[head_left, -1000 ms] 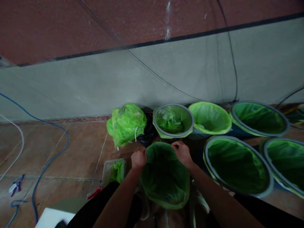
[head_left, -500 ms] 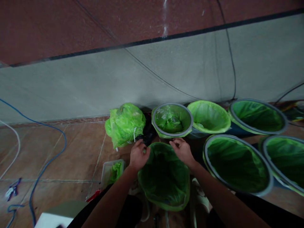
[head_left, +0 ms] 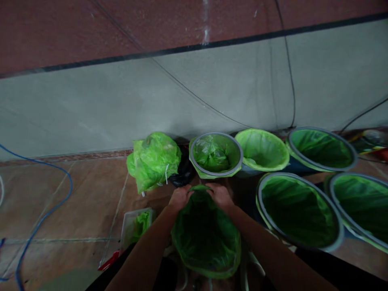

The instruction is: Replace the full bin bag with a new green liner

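Two-toned wall [head_left: 91, 101] at the back, dark red above, pale grey below, crossed by thin black cables [head_left: 289, 81]. Brown tiled floor [head_left: 75, 202] beneath, with a blue cable [head_left: 50, 206] looping across its left side.

Five round bins ranged along the right half of the floor, each lined in bright green plastic. Nearest row: a large grey-rimmed bin [head_left: 298, 210] just right of the forearms, and another grey-rimmed bin [head_left: 360, 206] cut off by the right edge. Back row against the wall: a grey-rimmed bin [head_left: 321, 149], a bin with the liner folded fully over its rim [head_left: 262, 149], and a smaller grey-rimmed bin [head_left: 216, 155] holding crumpled green plastic.

Knotted full green bag [head_left: 153, 159] on the floor left of that smaller bin, a black bag [head_left: 182, 176] wedged between them.

Green bin liner [head_left: 206, 238] in the centre foreground, close below the camera, mouth open upward and narrowing at its far edge. Left hand [head_left: 179, 198] and right hand [head_left: 220, 196] close together there, both pinched shut on the liner's far rim, gathering it to a peak.

Clear plastic tub [head_left: 133, 226] holding green plastic, on the floor just left of the left forearm. Small red item [head_left: 107, 262] beside it, too dim to identify.
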`<state>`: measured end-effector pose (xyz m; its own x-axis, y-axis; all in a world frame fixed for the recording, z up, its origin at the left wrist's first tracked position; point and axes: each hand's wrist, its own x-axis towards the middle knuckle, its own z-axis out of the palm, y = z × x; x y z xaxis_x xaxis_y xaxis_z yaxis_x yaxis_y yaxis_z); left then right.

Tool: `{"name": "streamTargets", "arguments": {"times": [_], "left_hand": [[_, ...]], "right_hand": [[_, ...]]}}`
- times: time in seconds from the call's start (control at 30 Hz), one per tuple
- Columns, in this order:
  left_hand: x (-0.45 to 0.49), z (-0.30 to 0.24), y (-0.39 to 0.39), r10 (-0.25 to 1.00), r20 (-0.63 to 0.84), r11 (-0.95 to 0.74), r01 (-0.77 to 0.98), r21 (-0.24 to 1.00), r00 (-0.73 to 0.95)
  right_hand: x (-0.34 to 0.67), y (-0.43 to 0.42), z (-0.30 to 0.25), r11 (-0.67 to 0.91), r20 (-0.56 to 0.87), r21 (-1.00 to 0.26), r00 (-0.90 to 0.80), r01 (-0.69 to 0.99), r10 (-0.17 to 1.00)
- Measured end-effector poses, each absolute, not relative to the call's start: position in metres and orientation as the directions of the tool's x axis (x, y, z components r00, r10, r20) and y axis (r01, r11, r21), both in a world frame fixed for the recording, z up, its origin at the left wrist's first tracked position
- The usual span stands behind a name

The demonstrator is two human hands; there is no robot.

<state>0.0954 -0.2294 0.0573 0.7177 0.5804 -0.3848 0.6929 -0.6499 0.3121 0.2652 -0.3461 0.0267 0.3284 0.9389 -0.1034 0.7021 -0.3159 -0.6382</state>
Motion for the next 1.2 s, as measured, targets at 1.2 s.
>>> {"name": "streamTargets", "arguments": {"times": [1.2], "left_hand": [[0.044,0.072,-0.264,0.921,-0.191,-0.279,0.918,0.281,0.338]], "right_hand": [[0.257,-0.360,0.031,-0.291,0.095,-0.694,0.485,0.658,0.870]]}}
